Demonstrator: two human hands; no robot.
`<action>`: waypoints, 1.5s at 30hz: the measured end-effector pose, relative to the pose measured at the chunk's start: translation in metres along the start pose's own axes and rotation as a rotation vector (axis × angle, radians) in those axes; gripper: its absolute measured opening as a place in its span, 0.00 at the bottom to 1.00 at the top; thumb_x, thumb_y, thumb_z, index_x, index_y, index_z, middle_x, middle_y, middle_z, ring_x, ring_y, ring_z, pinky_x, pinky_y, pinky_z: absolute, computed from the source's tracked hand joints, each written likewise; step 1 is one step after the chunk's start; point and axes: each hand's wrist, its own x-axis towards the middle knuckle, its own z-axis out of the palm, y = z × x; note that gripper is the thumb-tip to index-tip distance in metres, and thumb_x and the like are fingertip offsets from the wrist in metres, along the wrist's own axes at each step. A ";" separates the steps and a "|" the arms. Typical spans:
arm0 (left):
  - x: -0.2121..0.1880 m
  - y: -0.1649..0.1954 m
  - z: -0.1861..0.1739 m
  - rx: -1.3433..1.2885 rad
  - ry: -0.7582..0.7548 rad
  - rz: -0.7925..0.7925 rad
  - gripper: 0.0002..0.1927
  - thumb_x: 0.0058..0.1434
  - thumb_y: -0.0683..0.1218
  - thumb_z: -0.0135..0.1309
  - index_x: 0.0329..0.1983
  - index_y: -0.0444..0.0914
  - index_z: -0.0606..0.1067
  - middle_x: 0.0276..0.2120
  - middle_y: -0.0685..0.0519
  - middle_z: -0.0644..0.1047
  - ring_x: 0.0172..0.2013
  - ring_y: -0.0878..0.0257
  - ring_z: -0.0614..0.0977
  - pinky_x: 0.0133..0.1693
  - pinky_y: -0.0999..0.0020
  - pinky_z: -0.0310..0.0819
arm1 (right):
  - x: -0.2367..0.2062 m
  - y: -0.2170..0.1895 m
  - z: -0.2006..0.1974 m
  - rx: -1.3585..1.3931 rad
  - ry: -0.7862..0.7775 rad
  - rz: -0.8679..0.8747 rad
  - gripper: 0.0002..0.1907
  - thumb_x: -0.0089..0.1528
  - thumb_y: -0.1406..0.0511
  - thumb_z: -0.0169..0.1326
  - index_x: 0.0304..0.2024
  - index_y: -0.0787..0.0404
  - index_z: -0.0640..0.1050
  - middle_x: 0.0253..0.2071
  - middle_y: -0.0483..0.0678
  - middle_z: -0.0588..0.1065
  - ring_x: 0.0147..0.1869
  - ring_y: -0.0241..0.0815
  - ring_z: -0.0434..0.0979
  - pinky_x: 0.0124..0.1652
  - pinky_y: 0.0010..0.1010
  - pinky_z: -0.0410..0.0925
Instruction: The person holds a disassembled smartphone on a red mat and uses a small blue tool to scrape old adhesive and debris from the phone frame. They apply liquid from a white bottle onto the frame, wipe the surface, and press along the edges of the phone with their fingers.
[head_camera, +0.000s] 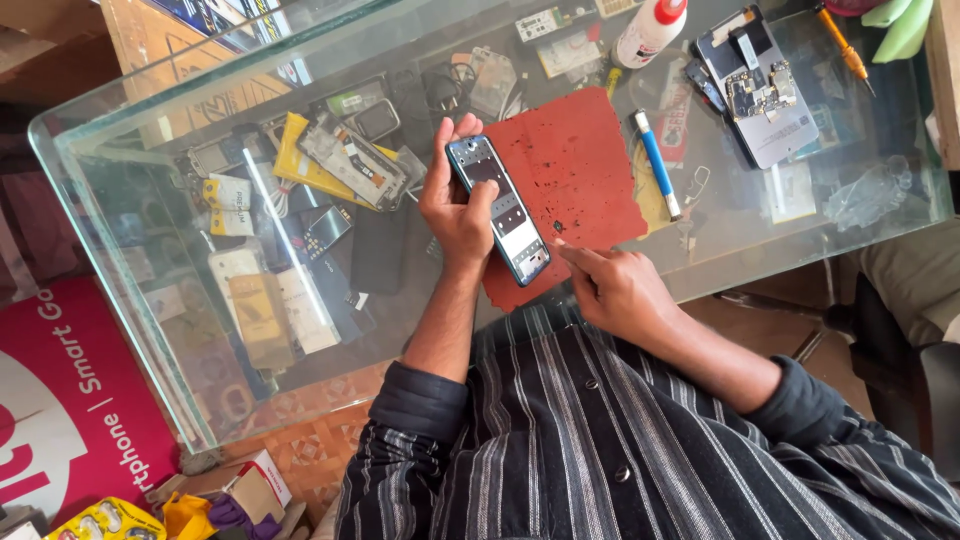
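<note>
Left hand (455, 205) wrapped around an opened phone (498, 210), fingers curled behind its far long edge, thumb laid across the exposed inside. Phone held tilted, back cover off, dark teal frame showing, camera end pointing toward the far edge of the glass counter (150, 300), lower end toward the near edge. Phone raised over the near part of a red work mat (580, 170), near the middle of the counter's near edge.

Right hand (615, 290) just beside the phone's lower end, forefinger stretched out with its tip on or very close to the mat's near edge; remaining fingers loosely folded in, grasping nothing visible. Whether the fingertip pins a small part: cannot tell.

Small dark specks, probably screws, scattered on the mat. Blue-and-white pen-shaped tool (657, 165) lying just beside the mat's right edge. White glue bottle (648, 30) with red cap at the far edge, lying tilted. Second opened phone (760, 90), circuit board exposed, toward the far right corner. Orange-handled screwdriver (840, 42) beyond it, close to the far right corner. Clear plastic wrap (868, 195) near the right edge. Inside the counter, under the glass at left: assorted phones, parts and yellow packets (300, 165).
</note>
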 end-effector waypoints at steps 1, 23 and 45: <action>0.001 0.000 0.000 -0.008 0.000 0.009 0.39 0.55 0.29 0.45 0.74 0.28 0.62 0.65 0.39 0.73 0.67 0.51 0.76 0.69 0.57 0.69 | 0.003 -0.001 0.001 0.015 0.014 -0.001 0.20 0.59 0.73 0.52 0.54 0.62 0.80 0.25 0.58 0.77 0.27 0.59 0.78 0.30 0.47 0.70; 0.002 0.002 0.002 -0.036 -0.019 0.016 0.38 0.54 0.28 0.44 0.73 0.27 0.62 0.66 0.38 0.72 0.68 0.50 0.75 0.71 0.57 0.68 | 0.030 0.003 0.010 -0.151 0.134 -0.236 0.23 0.61 0.71 0.56 0.60 0.65 0.76 0.29 0.52 0.75 0.27 0.54 0.76 0.26 0.43 0.68; 0.002 0.010 0.001 -0.018 -0.019 -0.003 0.39 0.53 0.28 0.43 0.72 0.27 0.63 0.69 0.39 0.69 0.69 0.51 0.73 0.66 0.61 0.71 | 0.073 0.013 0.016 -0.173 0.103 -0.208 0.24 0.59 0.71 0.54 0.59 0.63 0.77 0.27 0.53 0.76 0.27 0.56 0.77 0.26 0.46 0.67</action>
